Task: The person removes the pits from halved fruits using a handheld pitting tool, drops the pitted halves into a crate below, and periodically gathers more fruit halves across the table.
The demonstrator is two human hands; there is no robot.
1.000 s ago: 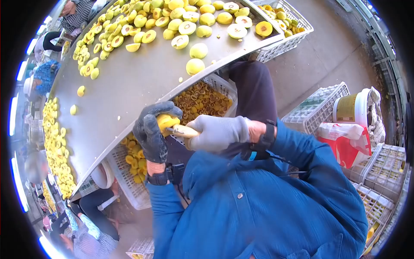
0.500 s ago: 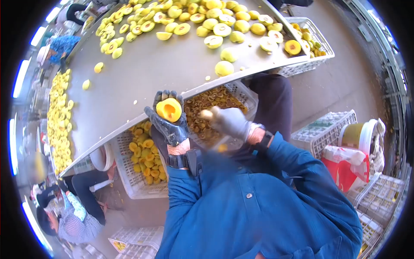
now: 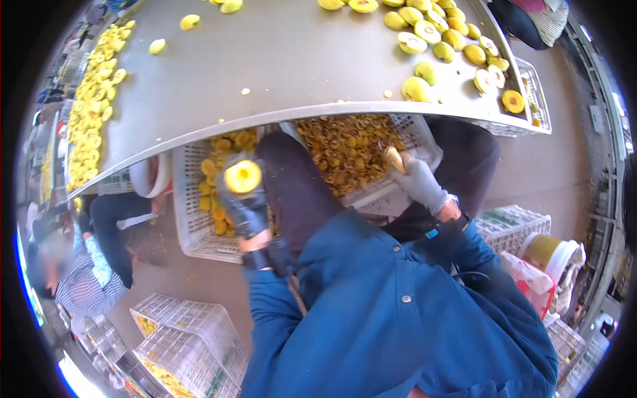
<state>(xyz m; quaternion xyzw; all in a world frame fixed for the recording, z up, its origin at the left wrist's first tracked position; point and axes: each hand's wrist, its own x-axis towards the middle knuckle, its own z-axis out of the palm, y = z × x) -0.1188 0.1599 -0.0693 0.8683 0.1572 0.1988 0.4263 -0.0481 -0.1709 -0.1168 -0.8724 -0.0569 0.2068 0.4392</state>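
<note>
My left hand (image 3: 244, 211), in a dark glove and slightly blurred, holds a yellow peach half (image 3: 243, 176) with its hollowed cut face up. It is above a white crate (image 3: 192, 247) of yellow peach halves (image 3: 208, 187), beside my left knee. My right hand (image 3: 423, 186), in a grey glove, is closed around a short wooden-handled tool (image 3: 393, 158); its working end is hard to make out. Under that tool a second crate (image 3: 424, 140) is filled with brown and yellow pit pieces and scraps (image 3: 352, 149).
A metal table (image 3: 279, 66) spans the front, with halved peaches (image 3: 424, 31) at right and a long pile of pieces (image 3: 99, 99) at left. Stacked crates (image 3: 192, 331) stand behind on the left; a bucket (image 3: 557, 255) and red bag (image 3: 534, 292) at right. A seated person (image 3: 93, 282) works at left.
My left hand has moved from the table edge down over the crate of peach halves, still with the peach half. My right hand has shifted right with the tool. The view has turned.
</note>
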